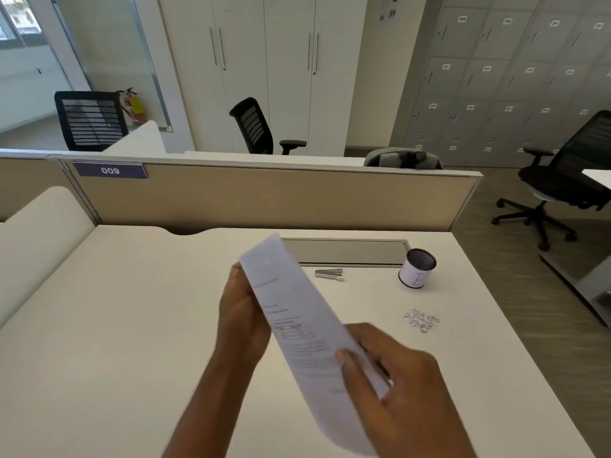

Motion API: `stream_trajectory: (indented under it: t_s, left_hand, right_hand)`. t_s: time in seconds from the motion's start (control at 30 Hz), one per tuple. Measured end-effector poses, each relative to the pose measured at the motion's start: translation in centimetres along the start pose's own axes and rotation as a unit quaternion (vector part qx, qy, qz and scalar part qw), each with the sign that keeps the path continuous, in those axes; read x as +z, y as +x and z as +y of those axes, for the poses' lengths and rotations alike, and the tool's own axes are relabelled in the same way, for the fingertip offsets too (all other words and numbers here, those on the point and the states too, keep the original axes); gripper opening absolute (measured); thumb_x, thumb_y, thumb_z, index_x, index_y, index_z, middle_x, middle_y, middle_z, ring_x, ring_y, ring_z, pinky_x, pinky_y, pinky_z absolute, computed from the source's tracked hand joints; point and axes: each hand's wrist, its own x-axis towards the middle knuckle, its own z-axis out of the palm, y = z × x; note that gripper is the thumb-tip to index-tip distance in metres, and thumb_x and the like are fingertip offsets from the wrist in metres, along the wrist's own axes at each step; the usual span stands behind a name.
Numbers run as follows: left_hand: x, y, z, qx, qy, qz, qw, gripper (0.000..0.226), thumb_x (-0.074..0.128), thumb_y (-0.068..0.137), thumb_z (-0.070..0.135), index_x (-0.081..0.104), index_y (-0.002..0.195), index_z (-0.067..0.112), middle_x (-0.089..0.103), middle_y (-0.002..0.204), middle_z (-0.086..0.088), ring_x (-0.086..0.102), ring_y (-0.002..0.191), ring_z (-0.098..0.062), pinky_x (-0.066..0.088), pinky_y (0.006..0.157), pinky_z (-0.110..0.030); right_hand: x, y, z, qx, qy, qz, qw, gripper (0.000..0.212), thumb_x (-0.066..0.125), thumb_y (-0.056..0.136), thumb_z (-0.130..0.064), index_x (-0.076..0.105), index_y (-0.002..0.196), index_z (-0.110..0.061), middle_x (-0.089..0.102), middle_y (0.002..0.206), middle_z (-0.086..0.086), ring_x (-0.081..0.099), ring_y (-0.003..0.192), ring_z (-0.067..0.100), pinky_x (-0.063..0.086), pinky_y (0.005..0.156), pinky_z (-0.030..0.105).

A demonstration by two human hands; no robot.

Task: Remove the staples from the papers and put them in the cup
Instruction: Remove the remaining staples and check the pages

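Right grip [406, 385] and left grip [243, 312] both clasp thin, curling printed papers [297, 302].

I am holding both bare forearms up, angled toward each other. My left hand [243, 312] is gripping the far end of the white printed stack of papers [291, 302], its fingertips hidden behind the sheets. My right hand [406, 391] is pinching the near end, thumb lying on top, fingers curling underneath.
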Motion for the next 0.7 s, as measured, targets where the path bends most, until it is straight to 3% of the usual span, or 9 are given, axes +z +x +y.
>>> stream_trajectory:
  t_s: [0.1,0.23,0.3,0.43,0.57,0.7]
  left_hand:
    - [-2.9,1.4,0.5,0.075,0.068,0.034,0.994,0.022,0.051,0.113,0.031,0.058,0.093,0.024,0.061,0.073,0.008,0.047,0.066,-0.012,0.043,0.055,-0.023]
    - [-4.7,1.2,1.6,0.165,0.146,0.038,0.975,0.014,0.053,0.110,0.035,0.055,0.097,0.030,0.067,0.074,0.013,0.053,0.064,-0.006,0.040,0.057,-0.023]
    - [-6.3,1.4,1.9,0.150,0.139,-0.010,0.979,0.006,0.054,0.107,0.031,0.056,0.103,0.027,0.071,0.074,0.014,0.059,0.062,-0.005,0.046,0.055,-0.019]
    - [-10.7,2.1,1.0,0.059,0.244,-0.100,0.963,0.022,0.068,0.094,0.021,0.073,0.114,0.015,0.084,0.100,-0.004,0.076,0.085,-0.017,0.063,0.073,-0.027]
    - [-14.7,2.2,-1.9,0.007,0.335,-0.081,0.939,0.016,0.072,0.098,0.008,0.085,0.096,0.016,0.085,0.101,-0.007,0.078,0.089,-0.013,0.061,0.076,-0.023]
    - [-17.4,2.5,-3.6,-0.029,0.345,-0.062,0.936,0.015,0.070,0.101,0.008,0.084,0.104,0.011,0.086,0.103,-0.005,0.080,0.093,-0.013,0.060,0.077,-0.023]
  right_hand:
    - [1.1,2.0,4.0,0.102,0.055,-0.021,0.993,0.017,0.061,0.100,-0.029,0.066,0.110,-0.042,0.075,0.100,-0.022,0.072,0.091,0.005,0.061,0.080,0.038]
    - [5.1,3.4,8.0,0.159,0.172,-0.004,0.972,0.022,0.062,0.103,-0.017,0.072,0.113,-0.034,0.079,0.107,-0.015,0.074,0.100,0.010,0.063,0.090,0.045]
    - [6.9,3.9,9.8,0.182,0.240,0.032,0.953,0.025,0.062,0.103,-0.011,0.074,0.115,-0.029,0.080,0.109,-0.010,0.075,0.102,0.013,0.062,0.094,0.044]
    - [10.4,4.6,12.4,0.204,0.322,0.045,0.923,0.028,0.063,0.101,-0.005,0.075,0.119,-0.022,0.080,0.114,-0.004,0.075,0.107,0.020,0.060,0.097,0.038]
    - [14.3,4.4,14.9,0.214,0.321,0.031,0.922,0.030,0.063,0.101,-0.005,0.073,0.122,-0.024,0.080,0.117,-0.006,0.074,0.111,0.014,0.058,0.100,0.034]
    - [17.2,3.9,16.9,0.242,0.301,0.007,0.922,0.030,0.063,0.102,-0.010,0.070,0.126,-0.026,0.078,0.118,-0.010,0.072,0.112,0.010,0.058,0.100,0.031]
